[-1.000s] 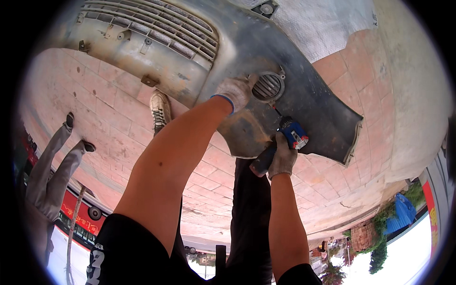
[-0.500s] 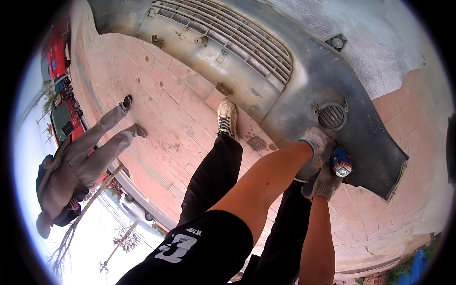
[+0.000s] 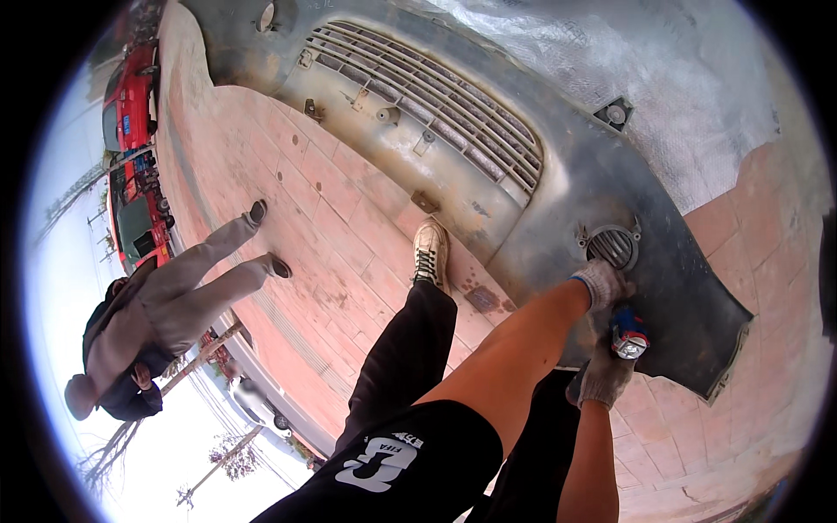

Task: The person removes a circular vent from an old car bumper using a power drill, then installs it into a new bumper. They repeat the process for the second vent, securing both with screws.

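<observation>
A large grey car bumper (image 3: 602,187) lies with its inner side up, its slatted grille (image 3: 436,100) towards the far middle. My left hand (image 3: 605,284), in a pale knitted glove, is closed at the bumper beside a round slatted vent (image 3: 613,248); whatever its fingers hold is hidden. Just nearer, my right hand (image 3: 608,378), also gloved, grips a red and blue power tool (image 3: 628,332) with a silvery end facing me. The tool's front points towards the bumper close to my left hand, and its tip cannot be seen.
Silvery sheeting (image 3: 671,96) lies under the bumper's far side. My left shoe (image 3: 431,253) stands on pink paving (image 3: 349,235) by the bumper's near edge. On the left another person (image 3: 166,314) is on the paving, with red vehicles (image 3: 132,105) beyond. Small brackets stick up from the bumper.
The whole view has shifted, so the bumper and my hands sit slightly lower in it. Both hands stay beside the vent, the right still gripping the power tool.
</observation>
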The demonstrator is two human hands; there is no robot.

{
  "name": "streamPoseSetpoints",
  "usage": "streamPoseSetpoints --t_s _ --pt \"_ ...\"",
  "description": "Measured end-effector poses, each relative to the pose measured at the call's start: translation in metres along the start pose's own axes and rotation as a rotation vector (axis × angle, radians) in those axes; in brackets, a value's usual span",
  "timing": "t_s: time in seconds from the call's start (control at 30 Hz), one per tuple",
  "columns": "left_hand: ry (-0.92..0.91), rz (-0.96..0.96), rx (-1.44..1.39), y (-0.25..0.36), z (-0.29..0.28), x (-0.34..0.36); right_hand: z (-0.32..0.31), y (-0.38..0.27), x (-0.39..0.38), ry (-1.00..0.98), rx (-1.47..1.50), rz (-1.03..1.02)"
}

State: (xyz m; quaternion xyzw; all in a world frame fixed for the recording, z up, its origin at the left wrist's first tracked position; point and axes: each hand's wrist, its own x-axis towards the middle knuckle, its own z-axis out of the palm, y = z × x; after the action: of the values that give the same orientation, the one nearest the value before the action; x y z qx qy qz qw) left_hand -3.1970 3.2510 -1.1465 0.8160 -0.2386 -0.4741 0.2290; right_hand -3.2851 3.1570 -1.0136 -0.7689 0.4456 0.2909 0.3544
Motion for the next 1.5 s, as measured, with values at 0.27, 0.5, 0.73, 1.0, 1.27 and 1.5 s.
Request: streamPoseSetpoints --t_s 0.27,0.5,0.73,1.0,1.27,1.5 --pt "-0.03 0.042 0.091 0.004 -0.006 -0.003 -0.005 -0.005 -0.003 0.014 -0.03 -0.046" --pt "0.015 0.064 0.094 0.005 -0.003 -0.007 -0.004 0.005 -0.004 0.085 0.031 -0.065" --pt "0.25 -0.179 -0.266 0.028 -0.001 -0.047 -0.071 -0.001 -0.062 -0.007 0.188 0.004" --pt "0.322 -0.196 -0.787 0.075 0.012 -0.164 -0.19 0.018 -0.166 -0.1 0.321 -0.083" --pt "0.219 -0.4 -1.24 0.177 -0.036 -0.235 -0.292 0.017 -0.21 -0.185 0.361 -0.024" --pt "0.23 -0.325 -1.299 0.266 -0.048 -0.283 -0.364 0.059 -0.202 -0.155 0.346 0.04"
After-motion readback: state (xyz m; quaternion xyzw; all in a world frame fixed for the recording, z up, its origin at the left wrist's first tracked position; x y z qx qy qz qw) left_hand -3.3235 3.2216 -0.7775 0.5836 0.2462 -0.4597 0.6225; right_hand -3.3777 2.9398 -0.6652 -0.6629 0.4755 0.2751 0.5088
